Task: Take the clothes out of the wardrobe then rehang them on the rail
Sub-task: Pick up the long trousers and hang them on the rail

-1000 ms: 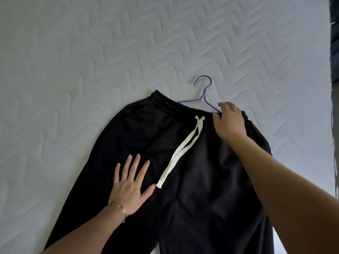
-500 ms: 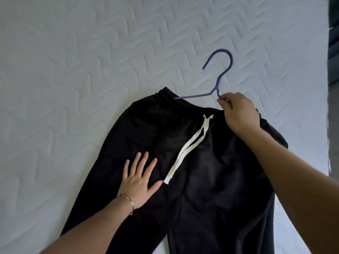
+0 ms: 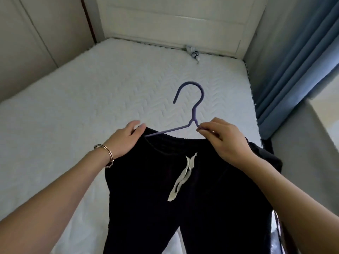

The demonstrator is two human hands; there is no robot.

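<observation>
Black sweatpants (image 3: 201,198) with a white drawstring (image 3: 183,176) hang in the air over a white quilted mattress (image 3: 73,116). A purple hanger (image 3: 192,107) sits inside their waistband, hook pointing up. My left hand (image 3: 126,140), a bangle on its wrist, grips the waistband's left end where the hanger arm goes in. My right hand (image 3: 225,142) pinches the hanger's right arm just below the neck, together with the waistband. The hanger's lower part is hidden inside the fabric.
The mattress fills the room's middle, boxed in by a beige wall on the left and a white panel (image 3: 174,24) at the far end. Blue curtains (image 3: 297,61) hang on the right. A small crumpled cloth (image 3: 192,52) lies at the mattress's far edge.
The sweatpants and hanger have been lifted off the mattress. My left hand left the flat trouser leg and took the waistband. My view tilted up, showing the room.
</observation>
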